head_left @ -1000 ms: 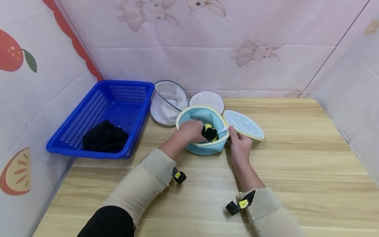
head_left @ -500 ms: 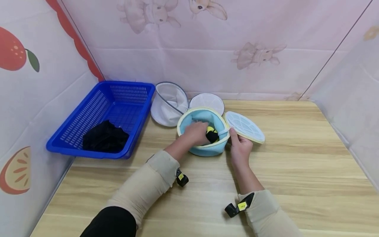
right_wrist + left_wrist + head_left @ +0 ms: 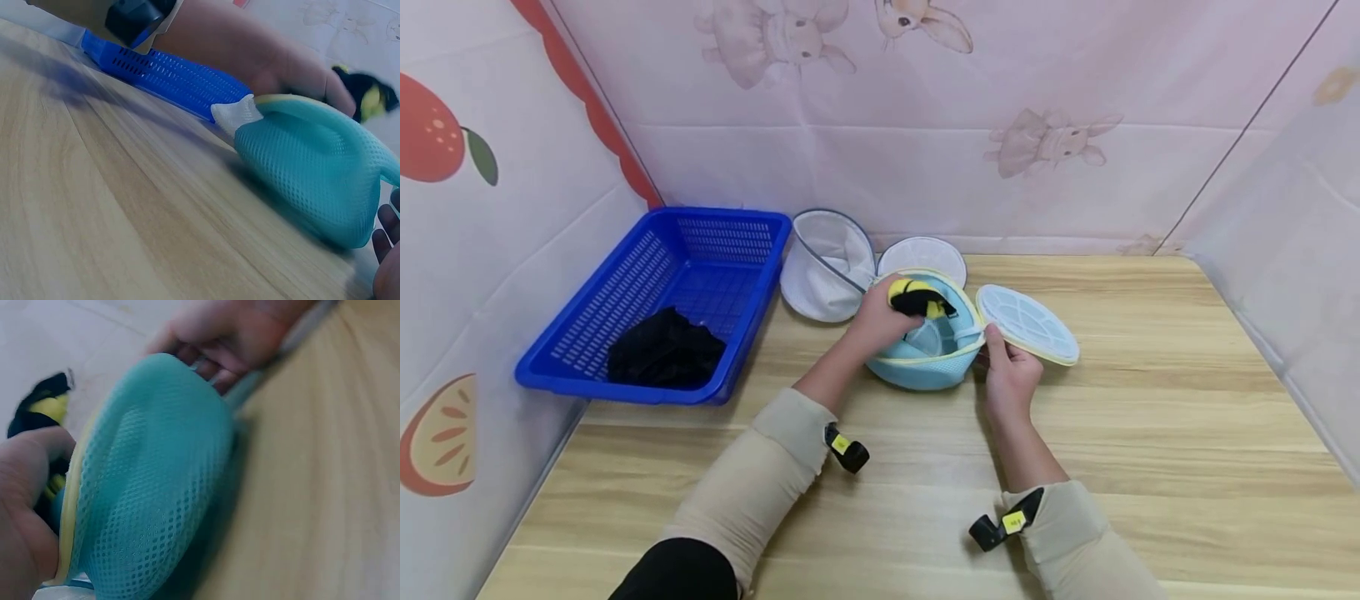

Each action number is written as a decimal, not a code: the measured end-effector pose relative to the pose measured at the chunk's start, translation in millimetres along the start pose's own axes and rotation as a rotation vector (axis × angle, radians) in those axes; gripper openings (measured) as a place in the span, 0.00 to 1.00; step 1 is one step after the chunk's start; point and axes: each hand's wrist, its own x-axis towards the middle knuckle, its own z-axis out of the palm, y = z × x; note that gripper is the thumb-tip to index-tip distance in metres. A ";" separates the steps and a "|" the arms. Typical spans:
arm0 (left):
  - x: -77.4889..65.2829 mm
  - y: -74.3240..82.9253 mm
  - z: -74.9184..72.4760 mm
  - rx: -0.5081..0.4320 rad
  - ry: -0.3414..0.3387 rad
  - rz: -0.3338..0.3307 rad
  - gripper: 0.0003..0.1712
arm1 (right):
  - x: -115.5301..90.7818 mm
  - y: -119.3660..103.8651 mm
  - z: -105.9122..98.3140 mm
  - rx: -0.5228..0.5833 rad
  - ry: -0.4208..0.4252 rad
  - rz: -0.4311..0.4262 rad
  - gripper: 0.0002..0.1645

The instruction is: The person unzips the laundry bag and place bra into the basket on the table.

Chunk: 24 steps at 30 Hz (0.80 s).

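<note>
In the head view my left hand (image 3: pixel 878 323) grips a bunched black-and-yellow cloth piece (image 3: pixel 917 297) at the mouth of a light-blue mesh laundry bag (image 3: pixel 917 377). The cloth stands above the bag's yellow-edged rim in the left wrist view, where the bag's mesh side (image 3: pixel 150 481) fills the middle. My right hand (image 3: pixel 1013 382) pinches the bag's edge beside its round lid (image 3: pixel 1028 323), thumb on top. The lid is folded out to the right. In the right wrist view the cloth (image 3: pixel 372 97) sticks out past my left hand's fingers.
A blue plastic basket (image 3: pixel 748 333) with a black cloth (image 3: pixel 666 350) in it stands at the left. Behind the blue bag are a white mesh bag (image 3: pixel 820 292) and its round white lid (image 3: pixel 922 254). Printed sheets (image 3: pixel 880 167) enclose the wooden table (image 3: pixel 1150 433).
My left hand has risen from inside the blue bag toward its left rim, bringing the black-and-yellow cloth up with it. The right hand keeps its place at the lid's edge.
</note>
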 end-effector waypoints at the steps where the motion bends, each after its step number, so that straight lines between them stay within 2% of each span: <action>1: 0.2 2.4 -3.1 -0.057 0.024 0.005 0.29 | 0.0 1.2 -0.1 -0.006 -0.002 0.003 0.23; 3: 0.6 9.5 -9.7 -0.153 0.055 0.017 0.29 | -0.5 2.4 0.0 -0.014 -0.008 0.007 0.23; 6: 0.1 26.6 -20.0 -0.243 0.099 0.041 0.31 | -3.0 -0.3 1.0 -0.013 -0.019 0.001 0.22; 11: -1.4 58.6 -37.2 -0.419 0.131 0.106 0.33 | -7.4 -11.6 2.4 -0.009 -0.038 -0.030 0.20; 13: 0.3 66.7 -42.7 -0.451 0.135 0.125 0.31 | -5.2 -12.5 -0.5 -0.004 -0.029 -0.040 0.20; 15: 3.9 71.5 -49.9 -0.426 0.141 0.145 0.30 | -0.2 -9.9 -4.3 -0.006 -0.008 -0.046 0.20; 18: 10.4 74.9 -65.9 -0.323 0.152 0.154 0.27 | 7.9 -5.7 -10.6 -0.017 0.033 -0.069 0.22; 21: 14.2 75.6 -89.6 -0.233 0.172 0.128 0.28 | 12.4 -3.0 -16.4 -0.040 0.071 -0.088 0.23; 24: 13.8 73.8 -120.9 -0.192 0.204 0.083 0.29 | 12.0 -2.1 -20.0 -0.066 0.079 -0.096 0.24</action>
